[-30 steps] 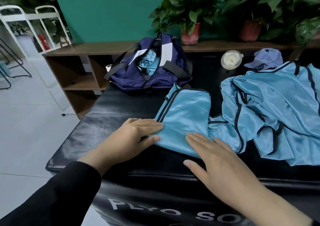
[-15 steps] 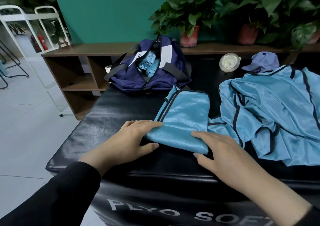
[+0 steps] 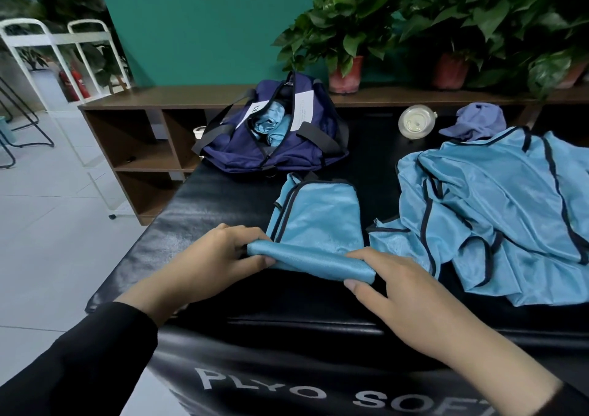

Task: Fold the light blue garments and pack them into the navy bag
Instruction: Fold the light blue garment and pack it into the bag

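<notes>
Shelving (image 3: 143, 135) of brown wood stands at far left, outside the work. Left hand (image 3: 220, 259) grips the left end of the rolled near edge of the light blue garment (image 3: 318, 224), thumb beneath and fingers curled over the top. The roll's long axis runs left to right across the black mat (image 3: 204, 211), and the unrolled part extends straight away from the person toward the navy bag (image 3: 274, 141) (open, blue cloth already inside). Right hand (image 3: 401, 288) holds the roll's right end likewise. Judgement: rolling should proceed away from the body; the left hand lies nearer the bag. Unfolded garments (image 3: 510, 211) lie heaped at right.
</notes>
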